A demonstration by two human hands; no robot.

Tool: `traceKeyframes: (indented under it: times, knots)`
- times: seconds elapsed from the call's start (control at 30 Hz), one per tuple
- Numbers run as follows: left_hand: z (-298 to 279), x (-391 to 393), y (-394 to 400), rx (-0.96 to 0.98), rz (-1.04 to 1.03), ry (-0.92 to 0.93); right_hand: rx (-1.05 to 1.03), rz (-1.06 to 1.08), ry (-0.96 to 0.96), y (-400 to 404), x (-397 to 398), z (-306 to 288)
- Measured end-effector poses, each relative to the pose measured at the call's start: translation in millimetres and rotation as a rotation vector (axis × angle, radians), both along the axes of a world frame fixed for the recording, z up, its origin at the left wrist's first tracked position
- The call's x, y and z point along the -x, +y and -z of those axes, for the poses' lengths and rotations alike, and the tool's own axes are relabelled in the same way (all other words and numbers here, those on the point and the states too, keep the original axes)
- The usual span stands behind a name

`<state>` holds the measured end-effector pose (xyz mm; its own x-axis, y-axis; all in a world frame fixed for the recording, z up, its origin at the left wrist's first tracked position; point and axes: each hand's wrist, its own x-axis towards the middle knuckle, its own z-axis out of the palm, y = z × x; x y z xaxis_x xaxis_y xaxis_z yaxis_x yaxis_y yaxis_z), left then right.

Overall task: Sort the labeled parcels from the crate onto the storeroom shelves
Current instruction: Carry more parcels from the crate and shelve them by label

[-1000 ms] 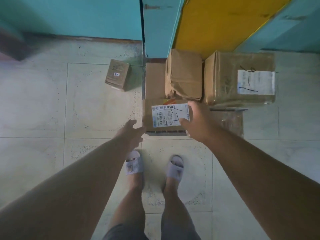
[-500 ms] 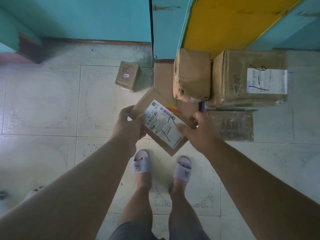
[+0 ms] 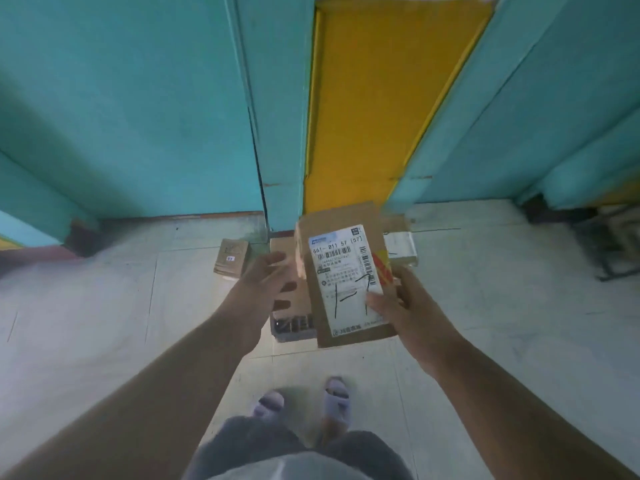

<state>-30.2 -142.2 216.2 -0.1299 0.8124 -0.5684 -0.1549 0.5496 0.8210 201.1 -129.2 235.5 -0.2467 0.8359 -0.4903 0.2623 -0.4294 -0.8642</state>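
Note:
I hold a flat brown cardboard parcel point(image 3: 346, 271) lifted in front of me, its white shipping label with a barcode and hand-drawn black marks facing up. My right hand point(image 3: 401, 306) grips its lower right edge, thumb pressed on the label. My left hand point(image 3: 268, 278) hovers just left of the parcel with fingers spread, apart from it. Below the lifted parcel more brown parcels point(image 3: 291, 306) lie on the floor, mostly hidden. A boxed parcel with a white label point(image 3: 401, 249) shows behind the right edge.
A small brown box point(image 3: 231, 257) sits on the pale tiled floor near the wall. Teal panels point(image 3: 138, 116) and a yellow panel point(image 3: 374, 98) rise straight ahead. Dark clutter point(image 3: 609, 237) lies at the far right. My sandalled feet point(image 3: 304, 400) stand below.
The parcel came up off the pile and turned upright, label toward me. My left hand let go of it and opened. The view tilted up toward the panels.

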Motion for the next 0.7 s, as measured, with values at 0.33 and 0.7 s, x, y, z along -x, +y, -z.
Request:
traceKeyframes:
  times: [0.33,0.7]
  knots:
    - [-104.1,-134.5,39.8,-0.263,0.512,0.049,-0.218,0.503,0.021,-73.1,-107.6,-90.8]
    - [-165.2,-474.1,38.3,-0.431,0.850,-0.081,-0.316,0.876,-0.081,-142.8,-401.6,-142.8]
